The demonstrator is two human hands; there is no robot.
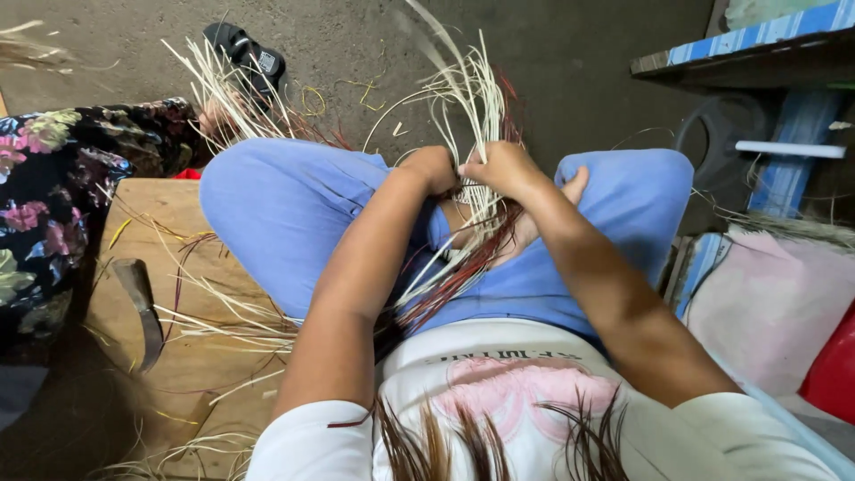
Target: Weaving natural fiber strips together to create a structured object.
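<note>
A bundle of thin pale and dark red cane strips point(472, 98) rises from my lap between my crossed legs in blue trousers point(285, 205). My left hand point(431, 167) is closed on the strips on the left side of the bundle. Just to its right, my right hand point(504, 169) grips the same strips. The two hands almost touch. Lower ends of the strips point(445, 276) run down across my lap, partly hidden by my forearms.
A curved knife point(142, 307) lies on a wooden board point(169, 356) at the left, among loose strips point(223, 321). A person in flowered cloth point(53, 178) sits at far left. A black sandal point(245, 53) lies on the floor. A blue shelf point(757, 44) and pink cloth point(766, 303) stand right.
</note>
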